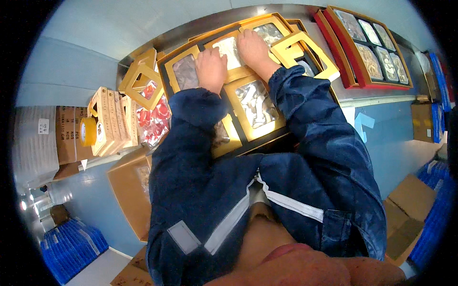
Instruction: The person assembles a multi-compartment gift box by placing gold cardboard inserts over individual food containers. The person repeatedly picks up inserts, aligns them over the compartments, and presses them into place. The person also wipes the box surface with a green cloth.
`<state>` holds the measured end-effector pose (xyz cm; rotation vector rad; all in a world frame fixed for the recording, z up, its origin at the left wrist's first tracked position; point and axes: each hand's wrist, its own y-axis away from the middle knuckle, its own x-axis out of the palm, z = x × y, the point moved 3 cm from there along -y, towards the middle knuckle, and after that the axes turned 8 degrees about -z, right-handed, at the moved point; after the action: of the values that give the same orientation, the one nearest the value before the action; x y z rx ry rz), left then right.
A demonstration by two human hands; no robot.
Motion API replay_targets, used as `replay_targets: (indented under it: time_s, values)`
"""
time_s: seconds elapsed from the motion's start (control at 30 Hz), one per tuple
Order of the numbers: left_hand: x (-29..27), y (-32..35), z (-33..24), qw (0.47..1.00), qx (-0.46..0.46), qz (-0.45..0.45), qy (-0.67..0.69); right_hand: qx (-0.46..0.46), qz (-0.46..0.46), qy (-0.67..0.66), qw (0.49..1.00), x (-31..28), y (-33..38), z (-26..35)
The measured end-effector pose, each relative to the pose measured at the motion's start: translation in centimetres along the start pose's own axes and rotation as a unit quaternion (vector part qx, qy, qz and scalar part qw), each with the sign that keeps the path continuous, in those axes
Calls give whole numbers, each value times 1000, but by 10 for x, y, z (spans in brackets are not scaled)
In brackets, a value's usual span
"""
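Head view, looking down: my two hands press flat on a gold-framed gift tray (248,138) that lies on the steel tabletop (191,28) straight ahead of me. My left hand (211,69) rests palm down between the window box with the dark filling (186,72) and the middle window box (229,50); its grip is flat and spread, closed around nothing. My right hand (255,50) lies just beside it, fingers extended over the middle window box and touching the edge of the far one (269,33); this grip too is flat and holds nothing. The tray's long axis runs from lower left to upper right, and the middle window box sits directly under my fingertips, nearer my right hand. An empty gold frame (305,55) leans just right of my right wrist. A red tray of packets (350,78) lies well apart to the right; a tape roll (88,132) sits left beside stacked gold cartons (112,119).
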<state>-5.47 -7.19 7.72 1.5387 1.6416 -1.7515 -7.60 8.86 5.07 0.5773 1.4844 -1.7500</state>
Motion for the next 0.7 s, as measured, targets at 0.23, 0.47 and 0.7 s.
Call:
replay_targets:
  time_s: [0.23,0.47,0.7]
  values:
    - [-38,36,2,974,92,116,173,13,212,-21,977,-7,-37,-17]
    - [-38,38,2,978,67,78,183,-34,360,-91,928,-87,-22,-14]
    - [-42,37,-2,981,55,70,172,-164,268,-86,945,-88,-3,-23]
